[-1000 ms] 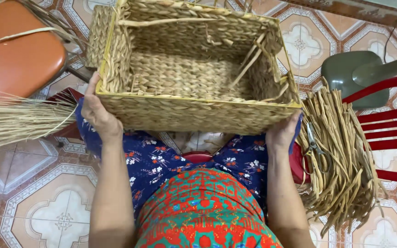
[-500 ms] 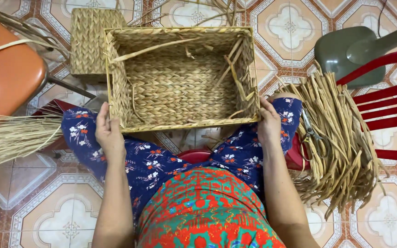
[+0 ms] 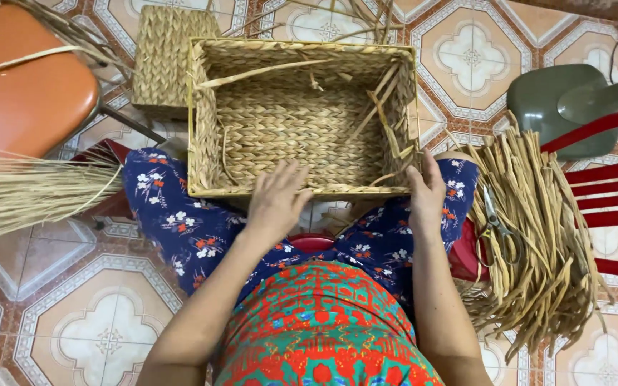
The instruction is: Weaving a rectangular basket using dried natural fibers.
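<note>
A rectangular woven straw basket (image 3: 302, 118) rests on my knees, open side up, with loose strand ends sticking out inside it. My left hand (image 3: 277, 200) lies flat on the middle of its near rim, fingers spread. My right hand (image 3: 427, 193) grips the near right corner of the basket. My lap is covered by blue flowered cloth (image 3: 180, 221).
A bundle of flat dried strands (image 3: 538, 229) with scissors (image 3: 498, 229) on it lies at my right. Thin straw (image 3: 30, 189) lies at my left by an orange stool (image 3: 23, 86). A second woven piece (image 3: 166, 57) sits behind the basket. Red chair (image 3: 609, 186) far right.
The basket has come down from a tilted hold to sit on my knees. My left hand left the left side and moved to the middle of the near rim.
</note>
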